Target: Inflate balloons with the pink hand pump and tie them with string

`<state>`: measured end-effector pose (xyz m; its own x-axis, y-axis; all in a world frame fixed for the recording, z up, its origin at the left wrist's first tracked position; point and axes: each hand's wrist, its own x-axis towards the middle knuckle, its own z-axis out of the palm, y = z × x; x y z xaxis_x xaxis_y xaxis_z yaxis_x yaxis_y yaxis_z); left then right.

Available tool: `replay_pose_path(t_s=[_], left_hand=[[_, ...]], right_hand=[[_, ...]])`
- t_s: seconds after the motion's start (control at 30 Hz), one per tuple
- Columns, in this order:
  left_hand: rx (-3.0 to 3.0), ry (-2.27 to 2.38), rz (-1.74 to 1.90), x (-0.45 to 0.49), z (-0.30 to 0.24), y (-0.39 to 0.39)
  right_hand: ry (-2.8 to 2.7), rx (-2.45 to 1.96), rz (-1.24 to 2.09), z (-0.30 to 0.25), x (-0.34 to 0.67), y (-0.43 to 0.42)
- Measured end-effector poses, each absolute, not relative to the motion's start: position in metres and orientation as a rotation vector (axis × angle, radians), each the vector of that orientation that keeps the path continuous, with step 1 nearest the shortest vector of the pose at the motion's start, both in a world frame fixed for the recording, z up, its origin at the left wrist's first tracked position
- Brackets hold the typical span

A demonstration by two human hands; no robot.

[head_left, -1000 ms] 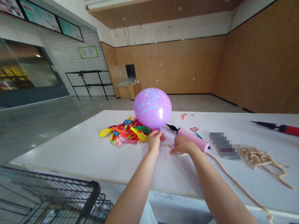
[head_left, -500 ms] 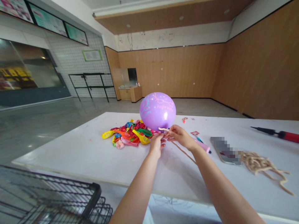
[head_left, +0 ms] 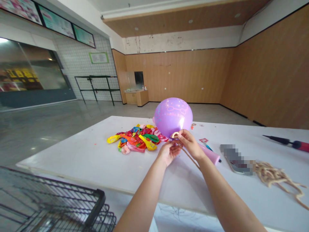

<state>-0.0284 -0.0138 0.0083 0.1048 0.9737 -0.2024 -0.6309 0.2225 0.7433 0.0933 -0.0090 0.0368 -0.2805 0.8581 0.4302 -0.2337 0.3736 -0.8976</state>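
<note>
A blown-up purple balloon (head_left: pixel 173 116) with pink and blue print stands just beyond my hands, its neck toward me and mostly hidden by fingers. My right hand (head_left: pixel 189 143) is closed in a pinch on a beige string (head_left: pixel 192 159). The string's end curls in a small loop by the balloon's neck, and its tail runs down under my right forearm. Palm up, my left hand (head_left: pixel 167 152) has its fingers closed at the neck, touching the string there. Left of the hands lies a pile of uninflated balloons (head_left: pixel 131 143) in several colours.
Right of my hands are a pink cylinder (head_left: pixel 209 154), a pen (head_left: pixel 208 146), a blurred phone (head_left: pixel 236 160), bunched string (head_left: pixel 275 174) and a red-and-black pump (head_left: pixel 292 143). They rest on the white table (head_left: pixel 96 164). A black wire cart (head_left: pixel 79 199) stands at the near left.
Relative to the pile, the purple balloon and both hands have shifted right. The string's end, straight before, now bends in a loop under my right fingers. My left hand has turned more palm up.
</note>
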Motion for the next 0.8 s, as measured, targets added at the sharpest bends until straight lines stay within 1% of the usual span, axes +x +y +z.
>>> replay_pose_path(t_s=[0.17,0.3,0.37,0.5,0.6,0.7,0.8], left_hand=[[0.403,0.68,1.22,-0.028,0.013,-0.014],[0.453,0.709,1.148,-0.031,0.012,-0.013],[0.575,0.801,1.185,-0.031,0.008,-0.011],[0.926,1.064,1.408,-0.03,0.001,-0.007],[1.185,1.166,1.487,-0.029,-0.005,-0.002],[1.435,1.272,1.511,-0.029,-0.01,0.001],[1.7,1.392,1.484,-0.03,-0.011,0.0]], right_hand=[[-1.449,-0.535,1.274,0.035,0.096,-0.009],[-1.373,-0.504,1.285,0.037,0.098,-0.008],[-1.313,-0.518,1.264,0.038,0.101,-0.008],[-1.168,-0.5,1.275,0.037,0.105,-0.005],[-1.132,-0.517,1.262,0.035,0.106,-0.002],[-1.191,-0.542,1.203,0.034,0.104,-0.003],[-1.349,-0.471,1.139,0.034,0.101,-0.006]])
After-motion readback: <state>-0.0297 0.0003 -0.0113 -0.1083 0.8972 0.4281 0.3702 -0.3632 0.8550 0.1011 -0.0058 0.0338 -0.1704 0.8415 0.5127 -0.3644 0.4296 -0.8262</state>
